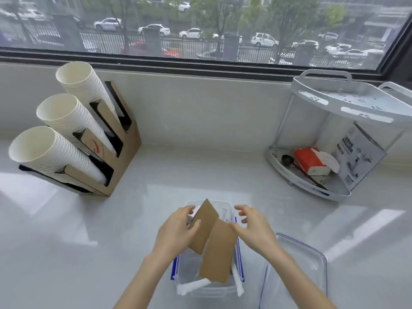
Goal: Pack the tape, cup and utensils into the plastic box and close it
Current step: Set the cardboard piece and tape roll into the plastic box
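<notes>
We see a pale glossy table [111, 241] running along under a wide window [200, 25]. On its far left stands a wooden cup holder [124, 157] with three slanted stacks of white paper cups [66, 121]. At the far right sits a white two-tier corner rack [334, 112], its lower shelf carrying a red tissue pack [312, 161] and a printed box [359, 155].

Near the front edge, in the middle, is the clear plastic box [207, 291] with blue side latches, open at the top. Its clear lid [296, 270] lies on the table just to the right of it, off the box. Two brown cardboard-coloured flat pieces [219, 250] stand tilted in the box, overlapping each other and sticking up above the rim. White wrapped utensils [191, 286] lie at the near end of the box, their ends poking over the rim. Something white sits at the far left corner of the box behind the fingers; we cannot tell whether it is the cup or the tape.

Our left hand [178, 230] has its grip pressed on the upper brown piece, thumb on its face and fingers around its left edge. Our right hand [254, 228] hovers above the right rim of the box, grip spread and curled, with the thumb just touching the edge of the lower brown piece.
</notes>
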Action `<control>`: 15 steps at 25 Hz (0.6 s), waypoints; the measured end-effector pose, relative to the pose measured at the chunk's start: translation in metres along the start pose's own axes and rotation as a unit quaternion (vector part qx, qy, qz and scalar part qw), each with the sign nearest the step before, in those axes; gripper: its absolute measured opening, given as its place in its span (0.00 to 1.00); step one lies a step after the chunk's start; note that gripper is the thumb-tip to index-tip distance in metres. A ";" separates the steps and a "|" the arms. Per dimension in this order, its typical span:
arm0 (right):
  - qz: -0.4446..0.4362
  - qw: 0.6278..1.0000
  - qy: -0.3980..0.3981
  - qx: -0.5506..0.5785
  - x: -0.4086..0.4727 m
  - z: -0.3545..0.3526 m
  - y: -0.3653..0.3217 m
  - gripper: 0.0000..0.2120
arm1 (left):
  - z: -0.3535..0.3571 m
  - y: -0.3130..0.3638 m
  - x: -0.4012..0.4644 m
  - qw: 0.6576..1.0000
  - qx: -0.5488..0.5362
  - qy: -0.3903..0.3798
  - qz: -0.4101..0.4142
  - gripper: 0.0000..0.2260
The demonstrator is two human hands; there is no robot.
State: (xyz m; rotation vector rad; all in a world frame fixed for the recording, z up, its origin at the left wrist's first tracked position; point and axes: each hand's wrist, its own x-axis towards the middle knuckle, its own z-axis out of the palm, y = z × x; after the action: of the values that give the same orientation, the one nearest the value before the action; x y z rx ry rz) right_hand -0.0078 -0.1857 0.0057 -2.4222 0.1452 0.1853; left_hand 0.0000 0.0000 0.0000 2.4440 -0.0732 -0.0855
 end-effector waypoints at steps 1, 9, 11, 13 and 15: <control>0.012 1.000 -0.010 -0.004 0.001 0.003 0.001 0.22 | 0.002 -0.002 -0.001 1.000 0.001 -0.015 -0.012 0.19; 0.053 0.997 -0.055 -0.011 0.000 0.016 0.010 0.20 | 0.015 -0.011 -0.001 0.999 -0.014 -0.042 -0.027 0.16; 0.057 0.997 -0.052 0.005 0.000 0.014 0.009 0.16 | 0.015 -0.011 -0.001 0.999 -0.008 -0.044 -0.028 0.13; 0.054 0.997 -0.048 0.027 0.000 0.012 0.008 0.09 | 0.015 -0.011 -0.001 0.999 -0.010 -0.037 -0.028 0.09; 0.050 0.996 -0.038 0.065 0.001 0.009 0.007 0.03 | 0.014 -0.011 -0.002 0.999 -0.024 -0.020 -0.026 0.07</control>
State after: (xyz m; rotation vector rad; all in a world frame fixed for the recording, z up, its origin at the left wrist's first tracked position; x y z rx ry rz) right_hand -0.0089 -0.1853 -0.0054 -2.2767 0.2369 0.3030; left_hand -0.0025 -0.0002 -0.0182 2.3977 -0.0247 -0.1568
